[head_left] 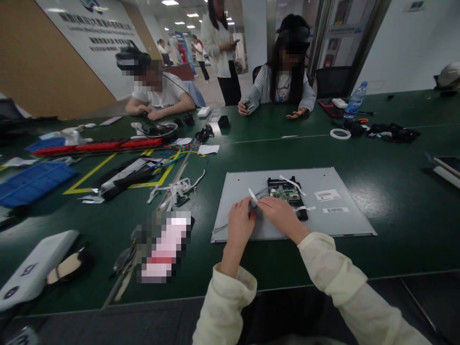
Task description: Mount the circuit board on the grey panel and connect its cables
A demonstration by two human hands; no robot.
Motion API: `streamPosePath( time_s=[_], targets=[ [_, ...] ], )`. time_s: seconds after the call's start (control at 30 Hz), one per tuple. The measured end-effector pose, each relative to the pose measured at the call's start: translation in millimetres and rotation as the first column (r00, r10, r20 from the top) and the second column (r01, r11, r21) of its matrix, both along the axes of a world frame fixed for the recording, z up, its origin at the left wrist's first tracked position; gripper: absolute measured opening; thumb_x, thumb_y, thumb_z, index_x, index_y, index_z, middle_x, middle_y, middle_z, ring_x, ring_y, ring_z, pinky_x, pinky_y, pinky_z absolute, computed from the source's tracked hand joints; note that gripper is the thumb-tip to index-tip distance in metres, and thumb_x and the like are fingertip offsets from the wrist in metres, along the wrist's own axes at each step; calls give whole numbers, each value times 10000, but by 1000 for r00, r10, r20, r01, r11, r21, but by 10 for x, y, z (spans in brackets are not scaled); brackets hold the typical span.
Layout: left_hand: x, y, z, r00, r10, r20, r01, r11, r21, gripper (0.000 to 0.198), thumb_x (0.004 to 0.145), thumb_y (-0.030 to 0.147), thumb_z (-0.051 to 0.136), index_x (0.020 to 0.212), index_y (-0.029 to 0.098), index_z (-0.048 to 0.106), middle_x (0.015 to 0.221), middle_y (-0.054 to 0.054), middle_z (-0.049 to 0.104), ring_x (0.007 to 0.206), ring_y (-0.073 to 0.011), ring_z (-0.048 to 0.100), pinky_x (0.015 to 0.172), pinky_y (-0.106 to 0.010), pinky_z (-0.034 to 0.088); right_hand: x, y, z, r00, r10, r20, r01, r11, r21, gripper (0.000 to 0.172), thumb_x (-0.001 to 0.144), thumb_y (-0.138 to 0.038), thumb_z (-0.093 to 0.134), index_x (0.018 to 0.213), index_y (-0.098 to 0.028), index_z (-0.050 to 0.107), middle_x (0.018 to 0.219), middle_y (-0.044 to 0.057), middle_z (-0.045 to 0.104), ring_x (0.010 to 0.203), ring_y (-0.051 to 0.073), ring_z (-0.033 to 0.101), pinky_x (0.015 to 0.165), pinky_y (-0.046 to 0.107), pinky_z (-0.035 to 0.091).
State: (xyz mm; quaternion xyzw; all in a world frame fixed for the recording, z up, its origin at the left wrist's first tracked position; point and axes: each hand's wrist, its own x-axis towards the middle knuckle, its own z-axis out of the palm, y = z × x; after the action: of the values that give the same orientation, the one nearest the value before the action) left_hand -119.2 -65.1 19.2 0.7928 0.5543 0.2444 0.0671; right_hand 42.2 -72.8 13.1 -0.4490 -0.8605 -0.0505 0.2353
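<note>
A flat grey metal panel [230,191], like the back of a screen, lies in front of me. On it sits a green circuit board [287,193] in a black frame [304,214], with white tape strips [293,185] across it. Grey cables [263,191] run from the board to my fingers. My left hand [241,219] is closed in a pinch around the cables at the panel's left part. Close against it, my right hand [279,214] pinches a short white tape strip [252,195] that sticks up between both hands. The fingertips partly hide the cable there.
To the left lie a phone [167,247], crumpled white strips [178,191], a white power bank [36,268] and a blue tray [34,182]. A tape roll [340,134] and water bottle [355,101] stand farther right. Two people sit across the green table [406,191].
</note>
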Motion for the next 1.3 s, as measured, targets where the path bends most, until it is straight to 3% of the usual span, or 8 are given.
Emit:
streamPosePath(
  time_s=[0.5, 0.73, 0.9, 1.13, 1.3],
  targets=[
    [30, -55, 37, 996, 77, -44, -78, 997, -19, 237, 807, 120, 523, 1027, 203, 552, 1003, -63, 630, 978, -237, 563, 861, -363, 437, -18, -37, -48, 996, 80, -34, -80, 997, -22, 247, 891, -119, 504, 1097, -122, 639, 1130, 113, 644, 1051, 195, 576, 936, 341, 455],
    [39, -68, 32, 989, 57, -138, -56, 998, 13, 420, 856, 126, 471, 1266, 218, 485, 1147, -78, 589, 1018, -229, 539, 859, -355, 429, -29, -51, -28, 995, 92, -24, -94, 993, -70, 228, 897, -123, 488, 1051, -108, 655, 1098, 130, 656, 1050, 192, 584, 932, 345, 461],
    [63, -107, 37, 958, 46, -283, -37, 999, 37, 350, 915, 176, 390, 1227, 225, 542, 1185, -86, 573, 1051, -248, 517, 827, -375, 432, -52, -79, -4, 995, 95, -7, -95, 990, -105, 291, 901, -118, 451, 1129, -88, 629, 1157, 130, 641, 1087, 195, 576, 958, 339, 450],
    [58, -141, 3, 937, 8, -350, 3, 1000, 30, 428, 922, 165, 335, 1324, 216, 476, 1482, -68, 366, 1283, -273, 383, 989, -446, 359, 12, -318, 14, 993, 102, -57, -112, 973, -202, 514, 905, -363, 470, 1333, -79, 487, 1350, 154, 513, 1285, 238, 427, 1073, 406, 349],
    [75, -134, -16, 950, 17, -311, -22, 1000, -15, 481, 940, 177, 287, 1418, 196, 335, 1432, -96, 443, 1340, -252, 349, 1064, -529, 251, 55, -517, -3, 994, 89, -55, -100, 963, -249, 608, 898, -449, 449, 1395, -100, 417, 1428, 139, 430, 1357, 246, 327, 1114, 433, 281]
  ],
)
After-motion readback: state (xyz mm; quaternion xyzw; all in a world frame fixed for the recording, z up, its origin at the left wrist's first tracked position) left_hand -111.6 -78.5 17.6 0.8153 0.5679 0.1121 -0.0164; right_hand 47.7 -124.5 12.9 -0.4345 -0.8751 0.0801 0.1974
